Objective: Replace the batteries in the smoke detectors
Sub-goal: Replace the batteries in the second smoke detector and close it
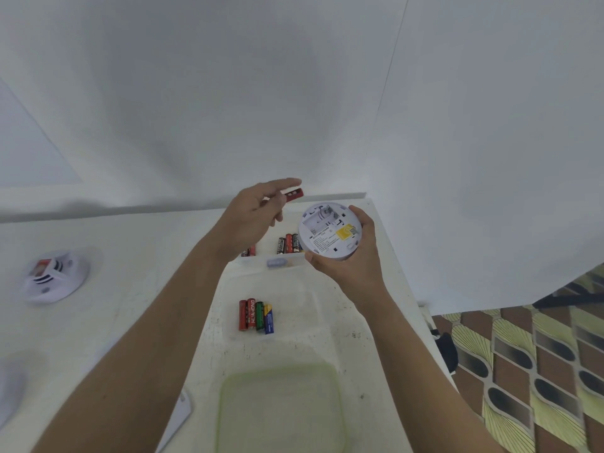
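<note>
the left hand hides part of a clear box, so we cannot count the batteries in it. it pinches a red battery, blurred, between thumb and fingers; one or two, we cannot tell. at 3 o'clock from it the right hand grips the detector above the table, back up, battery bay open. at 6 o'clock a clear tray holds four batteries. a second detector, at 9 o'clock on the table, is blurred.

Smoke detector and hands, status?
Right hand grips smoke detector, back side showing, battery bay open, looks empty. Left hand pinches red battery beside it. Nothing between them.
</note>
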`<action>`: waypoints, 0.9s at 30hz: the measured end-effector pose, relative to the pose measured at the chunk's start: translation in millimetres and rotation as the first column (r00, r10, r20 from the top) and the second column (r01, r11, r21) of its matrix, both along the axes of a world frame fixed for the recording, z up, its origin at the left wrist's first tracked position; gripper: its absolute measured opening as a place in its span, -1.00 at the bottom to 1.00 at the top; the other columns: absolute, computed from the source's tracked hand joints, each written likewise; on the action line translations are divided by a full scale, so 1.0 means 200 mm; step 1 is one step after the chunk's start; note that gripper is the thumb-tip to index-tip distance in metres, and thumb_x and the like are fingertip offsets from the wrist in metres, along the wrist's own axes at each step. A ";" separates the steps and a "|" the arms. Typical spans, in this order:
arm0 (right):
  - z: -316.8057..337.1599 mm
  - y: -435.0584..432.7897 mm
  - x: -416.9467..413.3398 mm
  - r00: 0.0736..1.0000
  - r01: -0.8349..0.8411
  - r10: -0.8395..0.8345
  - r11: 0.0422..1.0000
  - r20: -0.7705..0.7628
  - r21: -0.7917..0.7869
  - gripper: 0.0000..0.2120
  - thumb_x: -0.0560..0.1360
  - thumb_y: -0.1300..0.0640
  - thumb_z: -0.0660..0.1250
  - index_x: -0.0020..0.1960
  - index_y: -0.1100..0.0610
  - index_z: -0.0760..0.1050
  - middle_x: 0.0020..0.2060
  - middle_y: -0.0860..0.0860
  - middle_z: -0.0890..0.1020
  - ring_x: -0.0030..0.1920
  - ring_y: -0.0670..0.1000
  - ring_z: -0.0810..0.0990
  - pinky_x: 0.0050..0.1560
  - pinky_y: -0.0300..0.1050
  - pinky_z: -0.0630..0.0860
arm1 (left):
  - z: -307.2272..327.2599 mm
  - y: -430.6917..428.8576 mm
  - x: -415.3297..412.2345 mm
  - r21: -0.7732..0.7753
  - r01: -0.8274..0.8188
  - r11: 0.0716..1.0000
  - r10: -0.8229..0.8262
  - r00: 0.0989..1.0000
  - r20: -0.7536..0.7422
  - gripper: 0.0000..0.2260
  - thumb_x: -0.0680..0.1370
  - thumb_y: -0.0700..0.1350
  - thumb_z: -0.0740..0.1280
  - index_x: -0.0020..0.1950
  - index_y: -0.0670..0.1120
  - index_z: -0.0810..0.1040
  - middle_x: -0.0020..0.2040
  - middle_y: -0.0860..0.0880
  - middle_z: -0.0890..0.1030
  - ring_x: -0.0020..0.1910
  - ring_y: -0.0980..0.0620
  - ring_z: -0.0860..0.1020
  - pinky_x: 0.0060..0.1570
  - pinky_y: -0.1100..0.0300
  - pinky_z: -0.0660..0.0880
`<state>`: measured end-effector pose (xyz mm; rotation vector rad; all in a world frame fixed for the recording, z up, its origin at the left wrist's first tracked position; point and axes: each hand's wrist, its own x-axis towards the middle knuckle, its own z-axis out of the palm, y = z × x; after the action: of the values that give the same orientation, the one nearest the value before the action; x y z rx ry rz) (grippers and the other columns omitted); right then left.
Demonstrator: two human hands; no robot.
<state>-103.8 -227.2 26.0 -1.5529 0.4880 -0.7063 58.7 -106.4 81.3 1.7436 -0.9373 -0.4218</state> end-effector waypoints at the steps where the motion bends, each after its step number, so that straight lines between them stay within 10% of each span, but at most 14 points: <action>1: 0.00 0.00 0.00 1.000 -0.011 0.011 1.000 -0.002 -0.008 -0.16 0.30 0.40 0.61 0.42 0.04 0.28 0.24 -0.11 0.49 0.19 -0.28 0.54 0.12 -0.09 0.64 | 0.01 0.00 -0.02 -0.036 0.017 0.999 -0.017 1.000 -0.011 -0.76 0.67 -0.16 0.24 0.28 0.03 0.58 -0.15 0.03 0.55 -0.21 0.11 0.53 -0.10 0.23 0.52; 6: 0.00 -0.01 -0.01 0.998 -0.068 0.067 0.997 -0.012 -0.040 -0.17 0.30 0.47 0.57 0.38 0.01 0.26 0.21 -0.09 0.50 0.16 -0.30 0.56 0.00 -0.26 0.60 | 0.03 0.01 -0.03 -0.129 0.041 0.991 -0.041 0.999 -0.002 -0.85 0.47 -0.25 0.51 -0.01 -0.21 0.61 -0.12 -0.10 0.69 -0.11 -0.04 0.67 -0.02 0.13 0.61; 15: 0.00 0.00 -0.03 0.986 -0.164 0.159 0.980 -0.050 -0.111 -0.12 0.23 0.44 0.61 0.37 -0.01 0.27 0.21 -0.13 0.48 0.17 -0.33 0.53 0.06 -0.34 0.55 | 0.04 -0.02 -0.07 -0.042 0.042 0.998 -0.033 0.981 0.192 -0.87 0.49 -0.15 0.50 0.03 -0.05 0.70 -0.09 0.06 0.72 -0.08 0.08 0.68 0.01 0.01 0.63; 27: 0.01 0.00 -0.04 0.974 -0.225 0.219 0.965 -0.059 -0.136 -0.15 0.23 0.35 0.55 0.36 -0.07 0.25 0.24 -0.11 0.47 0.20 -0.28 0.53 0.08 -0.35 0.52 | 0.00 -0.01 -0.11 -0.193 0.075 0.978 -0.102 0.986 -0.135 -0.93 0.52 -0.24 0.44 -0.01 -0.14 0.66 -0.07 -0.14 0.72 0.00 -0.13 0.68 0.12 -0.17 0.59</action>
<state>-111.4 -226.4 28.4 -1.7286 0.2937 -0.5444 37.2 -108.5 81.6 1.4851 -0.9224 -0.4943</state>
